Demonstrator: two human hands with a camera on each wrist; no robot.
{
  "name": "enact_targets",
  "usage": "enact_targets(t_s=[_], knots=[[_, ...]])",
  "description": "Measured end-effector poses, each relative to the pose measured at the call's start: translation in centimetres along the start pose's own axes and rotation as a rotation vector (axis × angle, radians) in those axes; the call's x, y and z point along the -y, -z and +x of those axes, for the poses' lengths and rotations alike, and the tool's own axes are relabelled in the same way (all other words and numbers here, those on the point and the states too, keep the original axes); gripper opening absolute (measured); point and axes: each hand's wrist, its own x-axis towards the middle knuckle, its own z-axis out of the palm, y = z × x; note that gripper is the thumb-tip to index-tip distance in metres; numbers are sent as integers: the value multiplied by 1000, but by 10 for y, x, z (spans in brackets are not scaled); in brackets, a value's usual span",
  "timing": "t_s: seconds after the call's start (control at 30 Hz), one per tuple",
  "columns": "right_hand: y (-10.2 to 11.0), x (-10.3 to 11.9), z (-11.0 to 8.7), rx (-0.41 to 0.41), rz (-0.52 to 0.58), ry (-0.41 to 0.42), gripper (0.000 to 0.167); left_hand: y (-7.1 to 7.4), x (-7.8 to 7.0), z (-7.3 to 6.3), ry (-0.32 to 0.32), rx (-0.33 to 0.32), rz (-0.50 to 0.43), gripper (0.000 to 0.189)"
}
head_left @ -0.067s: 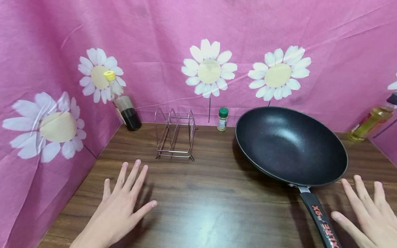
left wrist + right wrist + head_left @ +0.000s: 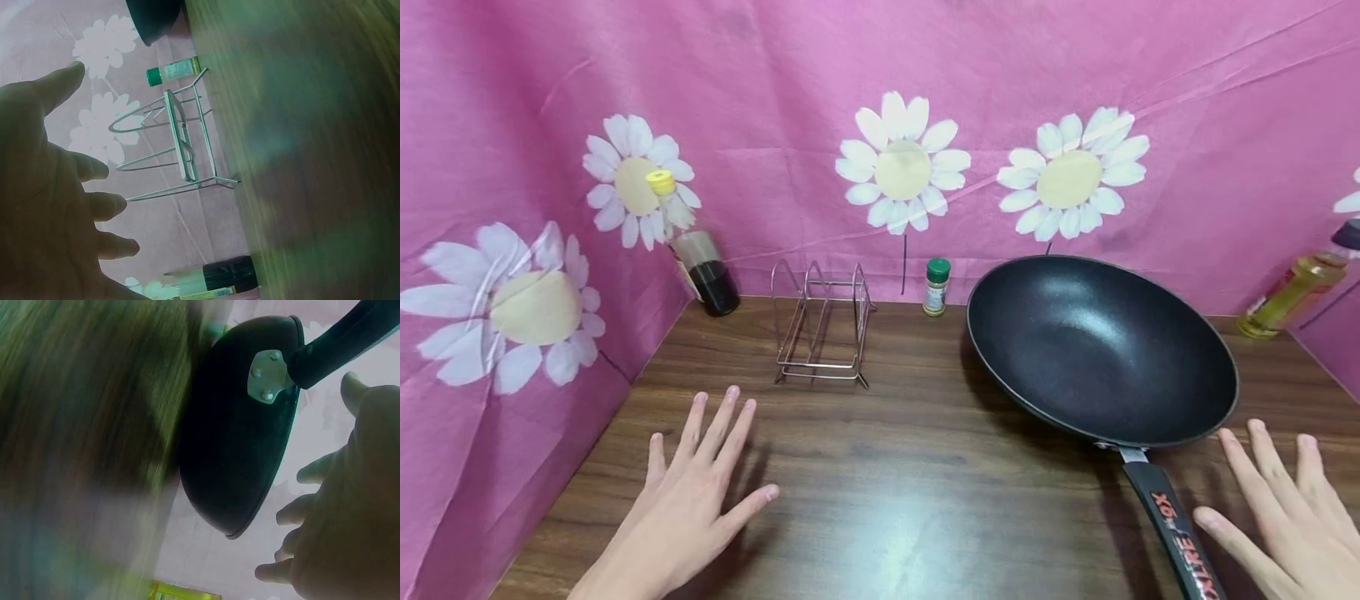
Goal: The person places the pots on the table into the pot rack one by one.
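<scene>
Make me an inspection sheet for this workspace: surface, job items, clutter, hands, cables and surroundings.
Surface: brown wood-grain tabletop.
Job items: black wok, its handle towards the viewer; wire rack left of it.
Clutter: green-capped jar, yellow-capped bottle of dark liquid and bottle of yellow liquid, all towards the back.
Hands: left hand and right hand have fingers spread, holding nothing.
Cables: nothing seen.
Surroundings: pink cloth with white flowers.

Kitchen-like setting: wok (image 2: 1097, 358), dark-liquid bottle (image 2: 715, 287), oil bottle (image 2: 1292, 293), spice jar (image 2: 936, 293) on wood-grain tabletop (image 2: 850, 450), daisy-print cloth (image 2: 775, 67) behind.
</scene>
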Motion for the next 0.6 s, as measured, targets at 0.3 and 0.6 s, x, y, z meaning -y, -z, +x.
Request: enact_targets(t_s=[0.3,0.6], knots=[[7,2,-4,18,-15,-15,91,9,-4,-7,-5,-15,49,94],[17,10,-5,31,81,-6,81,20,-6,-16,-15,-12,90,96]])
